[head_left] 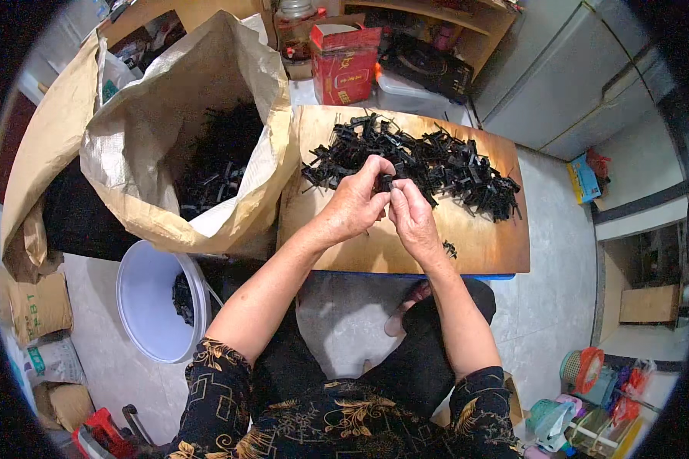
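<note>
My left hand [357, 200] and my right hand [413, 218] meet above the wooden board [337, 245], fingertips pinched close together. Between them is a small black plastic part [383, 183], mostly covered by my fingers. My left hand is closed on it; the right thumb and forefinger pinch at its near side, where what they grip is too small to name. Just beyond my hands spreads a heap of black plastic parts [467, 172] with thin prongs. A little cluster of small dark bits [450, 249] lies by my right wrist.
A large open woven sack [184, 92] holding more black parts stands left of the board. Below it is a white bucket [153, 306] with some black pieces inside. Behind the board are a red carton [346, 65] and a clear plastic box [409, 93].
</note>
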Tool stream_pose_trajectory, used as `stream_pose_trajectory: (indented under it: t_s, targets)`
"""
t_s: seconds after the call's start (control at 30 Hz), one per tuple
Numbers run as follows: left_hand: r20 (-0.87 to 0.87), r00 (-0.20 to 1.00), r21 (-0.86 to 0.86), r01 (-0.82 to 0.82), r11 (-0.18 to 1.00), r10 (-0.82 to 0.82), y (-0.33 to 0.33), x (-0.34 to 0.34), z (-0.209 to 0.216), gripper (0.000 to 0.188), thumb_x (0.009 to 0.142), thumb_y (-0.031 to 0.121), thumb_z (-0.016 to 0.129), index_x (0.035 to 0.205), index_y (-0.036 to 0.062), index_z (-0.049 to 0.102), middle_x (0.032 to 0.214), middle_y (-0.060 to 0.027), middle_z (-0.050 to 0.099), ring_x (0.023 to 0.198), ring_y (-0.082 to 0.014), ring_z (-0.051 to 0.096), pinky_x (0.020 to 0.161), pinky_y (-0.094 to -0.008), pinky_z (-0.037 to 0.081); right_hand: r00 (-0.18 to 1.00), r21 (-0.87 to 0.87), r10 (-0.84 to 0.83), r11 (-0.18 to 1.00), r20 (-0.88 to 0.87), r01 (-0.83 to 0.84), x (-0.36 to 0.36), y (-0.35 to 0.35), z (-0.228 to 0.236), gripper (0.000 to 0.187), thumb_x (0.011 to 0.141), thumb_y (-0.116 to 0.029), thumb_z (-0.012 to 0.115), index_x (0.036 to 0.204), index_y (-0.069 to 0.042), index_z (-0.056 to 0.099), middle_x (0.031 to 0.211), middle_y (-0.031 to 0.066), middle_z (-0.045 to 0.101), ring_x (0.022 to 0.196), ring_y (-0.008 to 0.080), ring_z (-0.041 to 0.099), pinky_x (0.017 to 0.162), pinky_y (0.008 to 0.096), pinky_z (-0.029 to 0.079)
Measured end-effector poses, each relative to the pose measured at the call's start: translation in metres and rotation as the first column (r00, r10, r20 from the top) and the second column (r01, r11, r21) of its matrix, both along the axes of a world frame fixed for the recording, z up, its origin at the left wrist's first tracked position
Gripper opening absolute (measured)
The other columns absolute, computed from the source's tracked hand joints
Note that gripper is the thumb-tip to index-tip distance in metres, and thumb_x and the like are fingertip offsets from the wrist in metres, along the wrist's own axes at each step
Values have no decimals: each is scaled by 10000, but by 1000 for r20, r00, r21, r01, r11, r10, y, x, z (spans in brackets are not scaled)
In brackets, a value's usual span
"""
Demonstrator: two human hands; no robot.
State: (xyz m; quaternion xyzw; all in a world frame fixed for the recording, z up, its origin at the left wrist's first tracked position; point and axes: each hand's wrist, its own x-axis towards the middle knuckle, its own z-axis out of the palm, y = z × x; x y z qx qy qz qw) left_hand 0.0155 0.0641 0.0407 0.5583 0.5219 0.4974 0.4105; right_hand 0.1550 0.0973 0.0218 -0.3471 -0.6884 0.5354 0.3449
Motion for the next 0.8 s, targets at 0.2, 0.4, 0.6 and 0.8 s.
stream_pose_trajectory:
  t_s: [0.2,0.4,0.6,0.8]
  targets:
    - [-218,970,99,-85,991,105,5,1,-7,294,761,-10,535,1030,30,422,807,-182,565,716,-308,598,630,-355,471,995,63,-64,996,81,59,-10,4,-3,136,941,-132,416,938,-25,500,595,-26,389,529,51,350,465,216,307]
    - [-216,956,153,-166,974,197,8,4,-6,274,770,-6,537,1022,40,440,814,-156,563,748,-275,599,651,-347,465,980,149,-189,973,58,179,-19,6,-5,131,935,-131,428,930,-22,500,611,-17,415,546,58,385,486,222,347]
    - [466,881,-8,-85,996,79,12,-1,-8,303,833,36,532,1108,67,409,833,-45,563,651,-76,540,524,-208,447,982,-12,-116,993,-149,116,-12,16,-9,189,934,-190,451,1024,-26,480,668,5,507,605,82,475,538,251,414]
    - [817,569,-171,80,982,96,2,-7,-6,381,852,71,527,1215,72,414,852,-72,591,628,-134,582,529,-216,480,928,-313,-81,949,-363,-39,3,15,-4,131,914,-173,499,962,-51,497,690,21,575,412,5,356,359,148,258]
